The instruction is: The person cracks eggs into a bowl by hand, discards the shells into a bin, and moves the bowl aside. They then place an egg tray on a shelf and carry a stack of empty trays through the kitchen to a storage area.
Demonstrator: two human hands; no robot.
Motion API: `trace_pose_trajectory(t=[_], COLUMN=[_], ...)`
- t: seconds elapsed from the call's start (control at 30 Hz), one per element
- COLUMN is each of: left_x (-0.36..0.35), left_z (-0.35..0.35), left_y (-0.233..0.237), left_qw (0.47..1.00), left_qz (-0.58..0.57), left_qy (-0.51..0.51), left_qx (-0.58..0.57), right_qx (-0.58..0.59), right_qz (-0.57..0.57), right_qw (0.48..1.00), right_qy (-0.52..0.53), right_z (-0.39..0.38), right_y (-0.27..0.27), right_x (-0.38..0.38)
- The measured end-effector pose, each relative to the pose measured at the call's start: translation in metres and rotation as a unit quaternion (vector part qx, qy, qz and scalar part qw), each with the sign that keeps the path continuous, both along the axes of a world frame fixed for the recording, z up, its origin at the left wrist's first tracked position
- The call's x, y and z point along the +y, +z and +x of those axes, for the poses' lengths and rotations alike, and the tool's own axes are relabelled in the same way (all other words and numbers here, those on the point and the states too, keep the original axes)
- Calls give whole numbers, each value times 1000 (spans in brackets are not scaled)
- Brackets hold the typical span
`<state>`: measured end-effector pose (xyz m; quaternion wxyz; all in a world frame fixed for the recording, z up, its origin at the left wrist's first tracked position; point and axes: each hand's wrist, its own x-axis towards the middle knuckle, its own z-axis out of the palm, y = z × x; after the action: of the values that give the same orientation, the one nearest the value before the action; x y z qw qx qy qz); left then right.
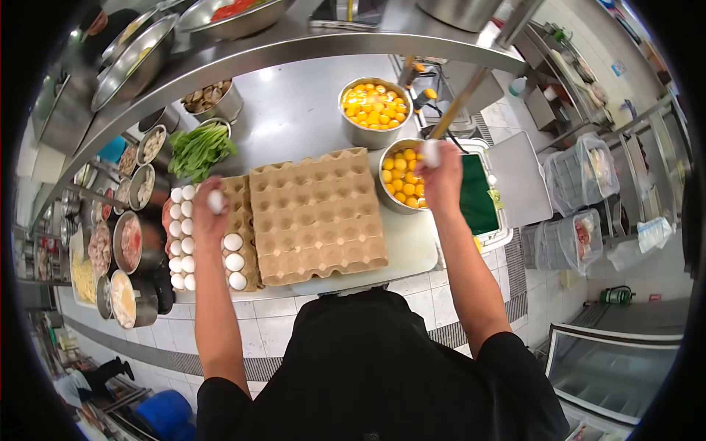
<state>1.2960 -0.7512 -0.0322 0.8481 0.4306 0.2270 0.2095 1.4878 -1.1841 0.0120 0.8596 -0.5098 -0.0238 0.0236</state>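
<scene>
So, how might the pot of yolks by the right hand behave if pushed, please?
The pot, well filled with yolks, is probably heavy for its size. Glossy and loose-looking, the yolks may slosh or break if jolted.

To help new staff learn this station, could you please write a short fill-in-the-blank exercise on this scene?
The left hand holds a ____ egg.
In the picture, the large cardboard tray lies ____ the two hands.
By the right hand, yolks fill ____ metal pots.
The leafy vegetable at the far left of the tray is ____ in colour.

Missing words: white; between; two; green.
</scene>
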Motion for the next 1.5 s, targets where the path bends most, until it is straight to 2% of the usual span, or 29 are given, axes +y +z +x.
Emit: trace_pose_trajectory(t=[0.07, 0.1, 0.17, 0.2, 0.27, 0.33, 0.4, 0.43, 0.5, 0.53, 0.57, 0.6, 0.67, 0.73, 0.77, 0.9, 1.0, 1.03, 1.1, 1.13, 1.2, 1.33, 1.4, 1.43, 1.47, 1.5], left_x=[-79, -113, -176, -205, -253, -283, -300, -302, -307, -309, -305, -303, -303, -303, -302, -298, -293, -290, -286, -284, -282, -291, -313, -329, -347, -366], left_z=[51, 74, 122, 139, 169, 189, 198, 205, 213, 214, 216, 213, 203, 196, 195, 184, 179, 179, 178, 176, 173, 176, 187, 199, 207, 213], left_y=[29, 41, 51, 58, 66, 70, 76, 75, 74, 76, 79, 80, 79, 73, 65, 61, 60, 58, 54, 56, 60, 65, 67, 66, 71, 77], left_qw=[996, 988, 968, 953, 926, 913, 873, 825, 805, 785, 762, 762, 758, 755, 763, 795, 775, 775, 775, 775, 750, 748, 798, 784, 783, 790], left_qz=[45, 75, 121, 155, 209, 231, 363, 458, 467, 475, 486, 486, 521, 541, 542, 523, 564, 564, 568, 567, 602, 609, 539, 557, 555, 553], left_qy=[-71, -134, -220, -258, -315, -335, -322, -325, -351, -371, -416, -417, -389, -365, -343, -290, -267, -267, -243, -243, -255, -241, -230, -208, -212, -209], left_qx=[-2, 13, 21, 25, 26, 23, -46, -67, -104, -144, -98, -97, -45, -57, -80, -108, -104, -102, -134, -133, -105, -107, -142, -177, -182, -162], right_qx=[29, 26, 69, 62, 109, 106, 104, 106, 96, 99, 101, 102, 109, 72, 27, -39, -64, -64, -169, -169, -314, -290, -276, -278, -220, -239], right_qz=[24, 28, -12, -85, -13, 22, 57, 40, 5, 8, -22, -52, -64, -182, -241, -302, -394, -393, -440, -440, -482, -509, -550, -559, -584, -644], right_qw=[973, 972, 945, 956, 991, 992, 992, 993, 987, 986, 979, 968, 964, 945, 934, 917, 881, 881, 856, 856, 800, 796, 782, 777, 777, 727], right_qy=[-228, -231, -321, -274, -78, -61, -42, 23, 132, 131, 178, 225, 233, 261, 262, 258, 254, 256, 212, 213, 170, 149, 104, 84, 82, 15], right_z=[33, 47, 74, 92, 80, 75, 65, 53, 37, 34, 33, 32, 30, 29, 31, 29, 32, 33, 34, 32, 25, 17, 18, 21, 25, 30], right_y=[0, 0, -4, -27, -6, 2, 9, 16, 17, 14, 13, 11, 11, 14, 15, 27, 27, 24, 17, 20, 27, 44, 56, 64, 73, 72], right_x=[-23, -28, -33, -36, -25, -39, -53, -59, -67, -69, -70, -71, -69, -67, -65, -56, -53, -52, -53, -52, -52, -56, -73, -87, -102, -125])
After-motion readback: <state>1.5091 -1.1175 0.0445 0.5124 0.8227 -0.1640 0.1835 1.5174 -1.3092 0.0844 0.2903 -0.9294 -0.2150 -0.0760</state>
